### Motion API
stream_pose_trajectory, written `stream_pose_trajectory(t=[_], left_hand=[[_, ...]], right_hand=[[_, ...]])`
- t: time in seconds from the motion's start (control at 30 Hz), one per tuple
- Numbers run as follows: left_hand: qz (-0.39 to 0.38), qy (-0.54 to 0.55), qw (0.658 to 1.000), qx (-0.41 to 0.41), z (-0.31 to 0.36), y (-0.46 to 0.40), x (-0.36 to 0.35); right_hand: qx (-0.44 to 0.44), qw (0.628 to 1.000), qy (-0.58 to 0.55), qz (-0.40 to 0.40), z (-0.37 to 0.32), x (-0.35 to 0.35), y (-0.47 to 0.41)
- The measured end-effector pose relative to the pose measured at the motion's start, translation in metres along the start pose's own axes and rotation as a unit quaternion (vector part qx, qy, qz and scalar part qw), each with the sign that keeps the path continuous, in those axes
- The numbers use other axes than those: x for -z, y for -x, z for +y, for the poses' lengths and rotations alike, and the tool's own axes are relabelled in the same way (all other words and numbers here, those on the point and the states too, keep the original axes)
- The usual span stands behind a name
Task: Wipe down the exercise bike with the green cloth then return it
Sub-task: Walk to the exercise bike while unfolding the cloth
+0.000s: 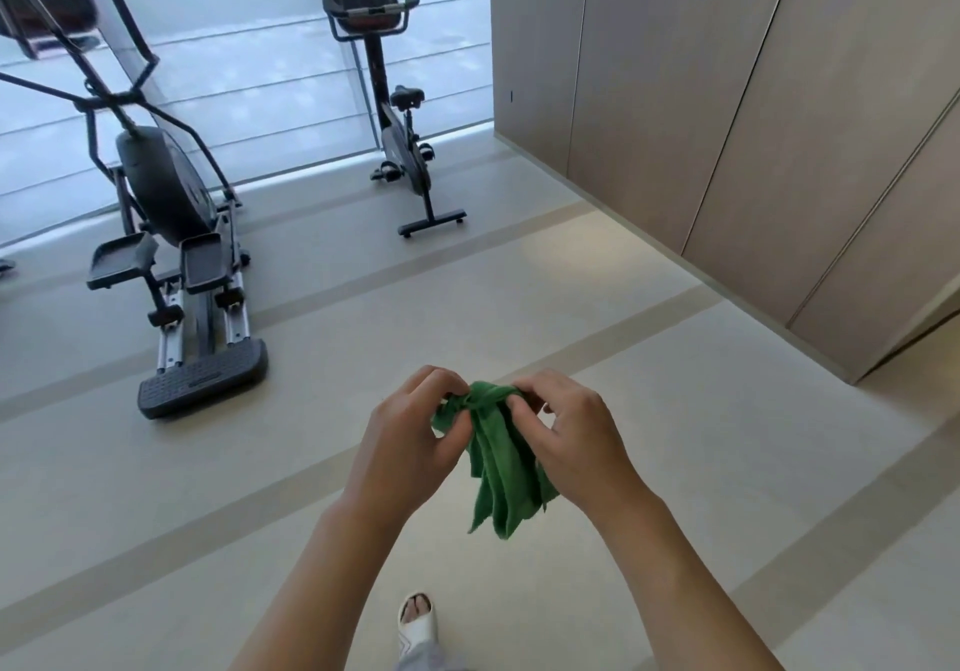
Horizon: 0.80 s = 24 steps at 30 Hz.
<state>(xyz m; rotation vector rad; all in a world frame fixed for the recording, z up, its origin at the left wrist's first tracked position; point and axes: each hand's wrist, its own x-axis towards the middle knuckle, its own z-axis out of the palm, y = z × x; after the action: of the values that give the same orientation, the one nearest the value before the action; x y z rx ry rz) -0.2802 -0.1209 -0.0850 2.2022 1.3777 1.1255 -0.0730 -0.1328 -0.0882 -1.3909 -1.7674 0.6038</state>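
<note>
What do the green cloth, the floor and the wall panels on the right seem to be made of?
Green cloth: soft, matte textile, perhaps microfibre or terry; it hangs in limp folds from the left hand and right hand. Floor: smooth, hard beige surface with darker bands and a faint sheen, maybe vinyl or tile. Wall panels: flat, matte tan boards with thin seams, probably laminate or wood veneer.

A crumpled green cloth [501, 468] hangs bunched in mid-air above the floor, well apart from the black upright exercise bike [400, 99] standing by the window.
</note>
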Motion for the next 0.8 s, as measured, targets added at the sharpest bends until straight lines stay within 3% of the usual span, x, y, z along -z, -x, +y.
stream_pose_trajectory(t=[0.4, 0.8], left_hand=[[-0.007, 0.062, 0.997, 0.038, -0.130, -0.129, 0.025], [0.016, 0.081, 0.995, 0.050, -0.253, -0.244, 0.066]], right_hand=[[-0.025, 0.999, 0.037, -0.028, -0.006, -0.072, -0.165], [-0.036, 0.999, -0.004, -0.040, -0.026, -0.150, -0.332]])
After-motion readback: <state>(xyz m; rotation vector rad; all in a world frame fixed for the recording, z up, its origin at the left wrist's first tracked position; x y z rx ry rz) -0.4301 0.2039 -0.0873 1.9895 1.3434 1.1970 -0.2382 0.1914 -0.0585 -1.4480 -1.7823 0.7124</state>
